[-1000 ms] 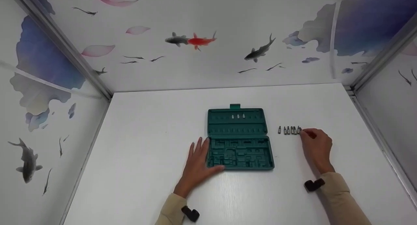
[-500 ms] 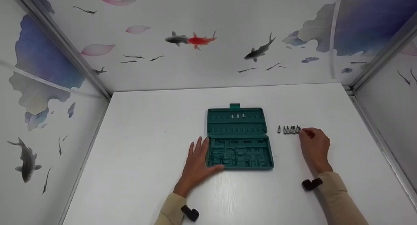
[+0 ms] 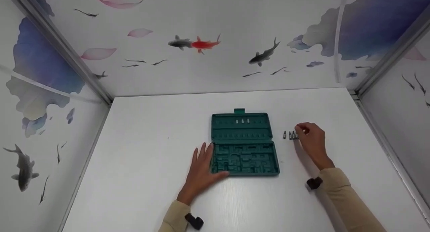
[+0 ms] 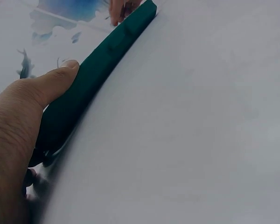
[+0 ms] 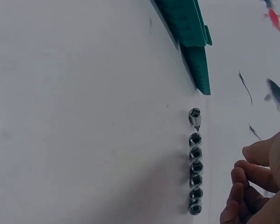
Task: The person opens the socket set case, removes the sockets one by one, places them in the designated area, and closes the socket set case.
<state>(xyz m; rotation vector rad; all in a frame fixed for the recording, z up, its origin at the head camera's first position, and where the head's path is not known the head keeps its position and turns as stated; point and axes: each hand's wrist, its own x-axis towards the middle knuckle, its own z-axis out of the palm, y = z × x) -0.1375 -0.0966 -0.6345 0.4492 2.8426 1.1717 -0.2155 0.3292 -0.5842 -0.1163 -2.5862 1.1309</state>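
Observation:
An open green plastic case [image 3: 245, 175] lies on the white table, its lid half at the back. My left hand [image 3: 198, 171] spreads along its left side, fingers straight, with the thumb on the front edge; the left wrist view shows that thumb [image 4: 60, 79] against the case wall. To the right of the case, several small metal bit sockets [image 5: 195, 154] stand in a row, one set slightly apart at the case end. Over the row hovers my right hand [image 3: 312, 141], fingers loosely curled, hiding part of it. In the right wrist view nothing shows between its thumb and index finger.
Three small silver pieces [image 3: 242, 121] sit in the lid half of the case. The lower half [image 3: 244, 158] has moulded recesses. Printed panels [image 3: 201, 67] wall in the table [image 3: 151, 141] at the back and both sides.
My right hand has moved left and slightly back, from the right end of the row to above it. My left hand stays at the case. The head view has shifted slightly.

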